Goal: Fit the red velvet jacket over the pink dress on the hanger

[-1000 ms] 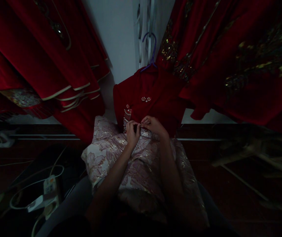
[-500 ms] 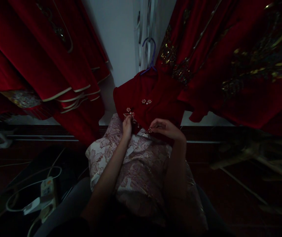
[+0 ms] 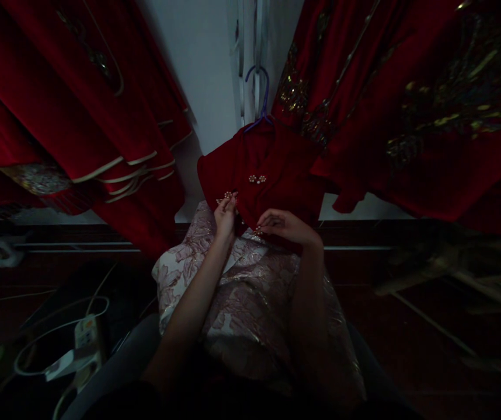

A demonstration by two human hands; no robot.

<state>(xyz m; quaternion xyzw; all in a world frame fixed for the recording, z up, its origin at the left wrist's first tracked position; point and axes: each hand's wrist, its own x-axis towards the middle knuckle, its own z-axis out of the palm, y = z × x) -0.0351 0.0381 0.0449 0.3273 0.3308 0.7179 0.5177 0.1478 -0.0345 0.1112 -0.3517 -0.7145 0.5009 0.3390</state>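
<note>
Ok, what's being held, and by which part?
The left hand seems to pinch a beaded ornament on the red garment, below its top beads. The right hand is at a small beaded piece; whether gripping it, I can't tell.

Seen from above in dim light, a person's left grip [image 3: 225, 216] and right grip [image 3: 289, 226] are bare human hands with slim fingers, running into slender, uncovered forearms [image 3: 193, 297]. Very dark, nearly black clothing [image 3: 123, 401] shows at the bottom, where the left forearm ends, its cut lost in shadow. Plain, muted grey cloth [image 3: 134, 347] covers the legs, fading into darkness towards the lower edge.
</note>
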